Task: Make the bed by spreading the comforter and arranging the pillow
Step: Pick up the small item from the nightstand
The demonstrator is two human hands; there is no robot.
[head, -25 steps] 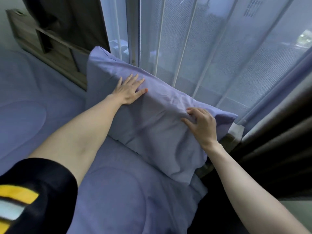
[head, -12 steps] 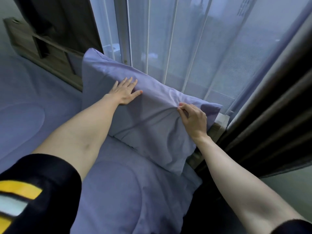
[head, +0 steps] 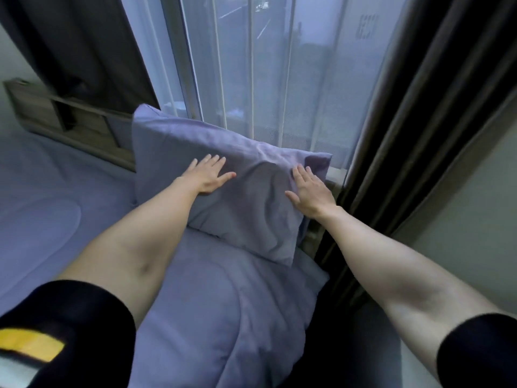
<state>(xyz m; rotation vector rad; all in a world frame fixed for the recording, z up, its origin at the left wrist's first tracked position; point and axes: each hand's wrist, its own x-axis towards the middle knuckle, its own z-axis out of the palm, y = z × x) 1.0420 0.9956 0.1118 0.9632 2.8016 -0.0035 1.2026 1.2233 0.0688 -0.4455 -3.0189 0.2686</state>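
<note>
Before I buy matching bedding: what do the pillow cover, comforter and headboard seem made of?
Pillow: matte lavender woven cloth, cotton-like; it creases finely around both flat hands.
Comforter: same matte lavender fabric, padded; curved stitched lines and soft puffs show. The fibre cannot be told.
Headboard: grey-brown wood look with faint grain, matte; possibly laminate.

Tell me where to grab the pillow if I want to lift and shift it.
Probably pinch the pillow by its two upper corners from the front: it leans upright against the window, and those corners stand free, while its lower edge rests on the comforter.
</note>
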